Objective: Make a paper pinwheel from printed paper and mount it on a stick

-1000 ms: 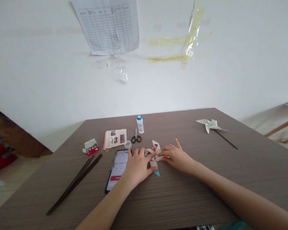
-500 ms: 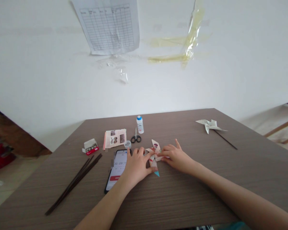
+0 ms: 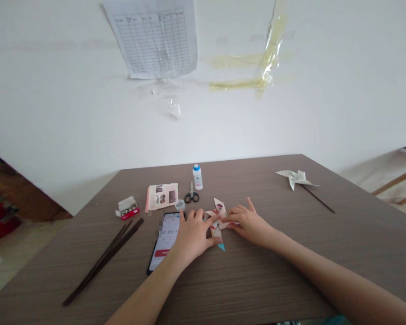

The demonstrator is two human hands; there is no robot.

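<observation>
A folded paper pinwheel (image 3: 218, 232) with printed blades and one blue tip lies flat on the table under my fingers. My left hand (image 3: 194, 232) holds it from the left, index finger at its centre and thumb on the lower blade. From the other side, my right hand (image 3: 246, 221) presses the centre and right blade with its fingertips, one finger raised. My fingers partly cover the pinwheel's middle. Just left of my left hand, a phone (image 3: 165, 239) shows a running timer, with a small clear cup (image 3: 180, 205) above it.
Behind my hands stand a white bottle with a blue cap (image 3: 197, 177) and scissors (image 3: 191, 196). Printed paper (image 3: 162, 196), a small red-and-white box of pins (image 3: 127, 209) and dark sticks (image 3: 104, 259) lie left. A finished white pinwheel (image 3: 297, 178) on a stick rests far right.
Both hands stay on the paper pinwheel in almost the same pose. The view has shifted very slightly; nothing else has visibly moved.
</observation>
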